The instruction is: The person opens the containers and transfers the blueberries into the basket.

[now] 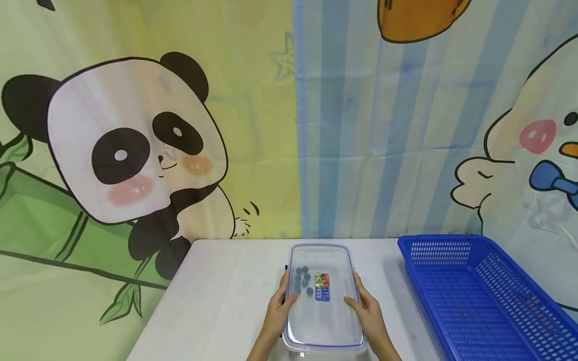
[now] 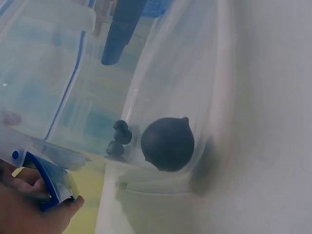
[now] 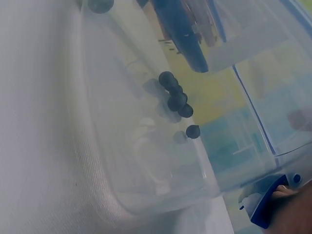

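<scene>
A clear rectangular plastic box [image 1: 325,353] stands lengthwise before me, with a clear, blue-rimmed lid [image 1: 325,321] over it. Several small dark round balls [image 1: 305,277] lie inside at the left; their kind is unclear. My left hand [image 1: 276,307] grips the lid's left side, its thumb on top. On the opposite side, my right hand [image 1: 370,312] holds the lid the same way. Blue side latches [image 2: 48,180] stick outward beside the fingers in both wrist views. Whether the lid is fully seated, I cannot tell.
A blue perforated plastic basket [image 1: 478,301] stands to the right of the box. Both rest on a white table [image 1: 217,291]. Behind hangs a curtain [image 1: 253,125] with a cartoon panda and a white bird.
</scene>
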`<move>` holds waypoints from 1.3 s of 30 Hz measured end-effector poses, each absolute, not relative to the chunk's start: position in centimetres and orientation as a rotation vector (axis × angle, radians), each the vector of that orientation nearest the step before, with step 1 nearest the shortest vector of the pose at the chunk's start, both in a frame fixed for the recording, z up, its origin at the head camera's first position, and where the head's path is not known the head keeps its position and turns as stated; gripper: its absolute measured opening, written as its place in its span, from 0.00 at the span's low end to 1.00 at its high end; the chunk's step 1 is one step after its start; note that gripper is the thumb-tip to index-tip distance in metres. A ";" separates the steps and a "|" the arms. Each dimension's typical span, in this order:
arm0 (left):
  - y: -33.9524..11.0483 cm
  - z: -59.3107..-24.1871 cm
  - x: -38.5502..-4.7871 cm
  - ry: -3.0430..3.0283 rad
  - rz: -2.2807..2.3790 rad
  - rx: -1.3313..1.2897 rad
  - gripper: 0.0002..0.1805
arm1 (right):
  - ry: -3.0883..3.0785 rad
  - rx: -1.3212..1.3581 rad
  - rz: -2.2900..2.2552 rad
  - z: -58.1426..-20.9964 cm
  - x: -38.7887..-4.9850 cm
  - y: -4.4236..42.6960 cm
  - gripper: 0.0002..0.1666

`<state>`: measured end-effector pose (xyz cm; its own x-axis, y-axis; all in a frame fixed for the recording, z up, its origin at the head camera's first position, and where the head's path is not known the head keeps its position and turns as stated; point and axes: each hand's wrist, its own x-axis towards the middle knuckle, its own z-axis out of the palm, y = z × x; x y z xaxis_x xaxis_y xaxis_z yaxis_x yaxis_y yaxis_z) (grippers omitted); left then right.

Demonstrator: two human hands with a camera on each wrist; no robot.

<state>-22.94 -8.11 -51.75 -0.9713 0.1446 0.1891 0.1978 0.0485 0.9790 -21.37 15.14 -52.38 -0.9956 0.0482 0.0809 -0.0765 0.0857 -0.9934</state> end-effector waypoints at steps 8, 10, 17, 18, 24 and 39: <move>-7.7 -50.1 -21.8 -2.244 -2.054 -0.334 0.33 | -2.223 0.010 2.088 -52.2 -21.4 14.9 0.43; -7.7 -50.1 -21.7 -2.224 -2.054 -0.345 0.33 | -2.219 0.012 2.097 -52.1 -21.3 14.8 0.43; -7.8 -52.0 -22.9 -2.146 -2.150 -0.376 0.34 | -2.206 -0.034 2.132 -51.6 -21.2 14.6 0.41; -7.8 -52.4 -23.1 -2.139 -2.156 -0.376 0.34 | -2.208 -0.045 2.130 -51.5 -21.2 14.6 0.41; -7.7 -52.6 -23.6 -2.102 -2.165 -0.394 0.34 | -2.227 -0.107 2.135 -50.2 -21.2 14.7 0.42; -16.0 -47.3 -23.2 -2.119 -2.122 -0.355 0.33 | -2.046 0.136 2.083 -45.9 -20.8 6.8 0.40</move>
